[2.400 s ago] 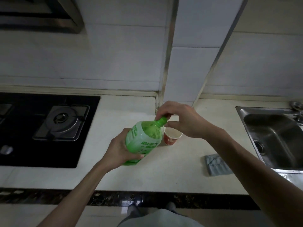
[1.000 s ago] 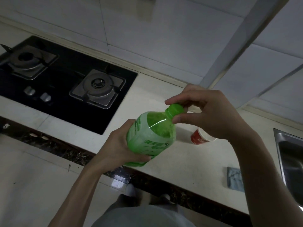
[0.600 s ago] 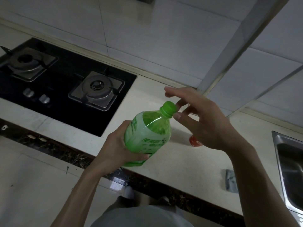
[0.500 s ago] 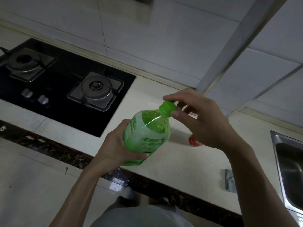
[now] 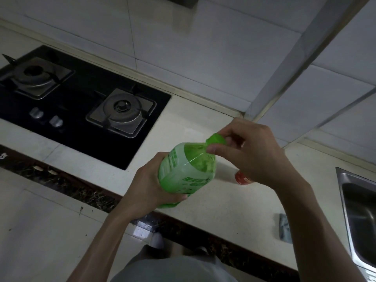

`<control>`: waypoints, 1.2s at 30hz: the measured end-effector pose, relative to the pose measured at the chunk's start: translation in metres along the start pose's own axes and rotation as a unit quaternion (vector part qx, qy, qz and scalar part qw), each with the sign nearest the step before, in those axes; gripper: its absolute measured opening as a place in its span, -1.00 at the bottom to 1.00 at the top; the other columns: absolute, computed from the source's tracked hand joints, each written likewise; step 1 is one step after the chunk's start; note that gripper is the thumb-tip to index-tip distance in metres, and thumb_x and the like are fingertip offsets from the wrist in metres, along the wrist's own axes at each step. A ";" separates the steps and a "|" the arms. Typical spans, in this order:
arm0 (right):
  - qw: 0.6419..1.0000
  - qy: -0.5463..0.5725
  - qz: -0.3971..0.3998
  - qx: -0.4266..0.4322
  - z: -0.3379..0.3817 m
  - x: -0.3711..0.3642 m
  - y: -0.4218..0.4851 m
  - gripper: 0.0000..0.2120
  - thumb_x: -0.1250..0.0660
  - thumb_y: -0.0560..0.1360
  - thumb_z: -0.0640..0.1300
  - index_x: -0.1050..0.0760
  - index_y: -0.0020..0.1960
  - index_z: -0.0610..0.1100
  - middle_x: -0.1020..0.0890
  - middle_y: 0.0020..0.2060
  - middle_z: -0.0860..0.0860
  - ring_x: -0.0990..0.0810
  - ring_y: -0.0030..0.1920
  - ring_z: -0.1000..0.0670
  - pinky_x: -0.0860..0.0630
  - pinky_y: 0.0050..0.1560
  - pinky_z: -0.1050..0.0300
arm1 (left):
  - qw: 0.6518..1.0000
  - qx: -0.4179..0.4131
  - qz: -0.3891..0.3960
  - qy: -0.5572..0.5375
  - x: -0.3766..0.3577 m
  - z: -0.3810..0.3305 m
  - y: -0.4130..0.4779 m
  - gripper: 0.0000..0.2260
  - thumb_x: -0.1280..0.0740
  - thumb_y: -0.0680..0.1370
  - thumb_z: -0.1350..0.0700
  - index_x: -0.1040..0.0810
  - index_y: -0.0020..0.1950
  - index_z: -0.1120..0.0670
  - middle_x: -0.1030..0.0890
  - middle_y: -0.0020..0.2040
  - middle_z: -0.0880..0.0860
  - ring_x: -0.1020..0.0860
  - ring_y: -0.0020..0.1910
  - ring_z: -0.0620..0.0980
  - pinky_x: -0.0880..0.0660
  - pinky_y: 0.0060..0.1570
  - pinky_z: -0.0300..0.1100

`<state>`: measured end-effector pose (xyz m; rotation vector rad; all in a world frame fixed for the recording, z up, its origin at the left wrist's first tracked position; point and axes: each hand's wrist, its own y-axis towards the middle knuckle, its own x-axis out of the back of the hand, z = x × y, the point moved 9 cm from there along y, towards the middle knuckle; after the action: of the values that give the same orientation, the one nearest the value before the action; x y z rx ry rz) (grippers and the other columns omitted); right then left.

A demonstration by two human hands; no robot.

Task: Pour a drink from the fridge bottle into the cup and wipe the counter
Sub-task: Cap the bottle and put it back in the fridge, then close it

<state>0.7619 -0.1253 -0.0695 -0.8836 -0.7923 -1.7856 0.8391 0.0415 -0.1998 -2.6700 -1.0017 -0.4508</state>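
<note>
Where they hovered apart, right-hand fingers [image 5: 213, 149] now pinch the cap [image 5: 216, 140] — bottle [image 5: 186, 173] unmoved.

The left hand [image 5: 146, 186] wraps the body of a green bottle [image 5: 187, 171] held tilted above the counter [image 5: 223, 210]. The right hand [image 5: 254, 155] pinches the green cap [image 5: 216, 139] between thumb and fingers [image 5: 225, 131]. A red cup [image 5: 243, 179] stands partly hidden behind that hand. A grey cloth [image 5: 284, 228] lies near the sink [image 5: 358, 212]; the black stove [image 5: 77, 102] sits left.

place: home kitchen | evidence: gas hob [image 5: 81, 102], steel sink [image 5: 358, 216], tiled wall [image 5: 203, 47], countertop [image 5: 223, 210]
</note>
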 end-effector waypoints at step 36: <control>0.965 -0.210 -0.113 0.107 0.030 0.012 0.020 -0.41 -0.05 0.54 0.29 -0.17 -0.52 -0.06 -0.17 -0.63 0.10 -0.15 -0.62 0.05 -0.11 -0.47 0.23 | 0.987 0.000 0.159 -0.025 0.014 -0.022 0.034 -0.30 -0.69 0.20 0.25 -0.51 0.25 -0.08 -0.66 0.10 -0.02 -0.65 0.11 -0.08 -0.64 0.10 0.04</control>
<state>0.7839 -0.1128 -0.0414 -1.0753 -1.3806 -1.6809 0.8671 0.0176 -0.1790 -2.7820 -0.5684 -0.3173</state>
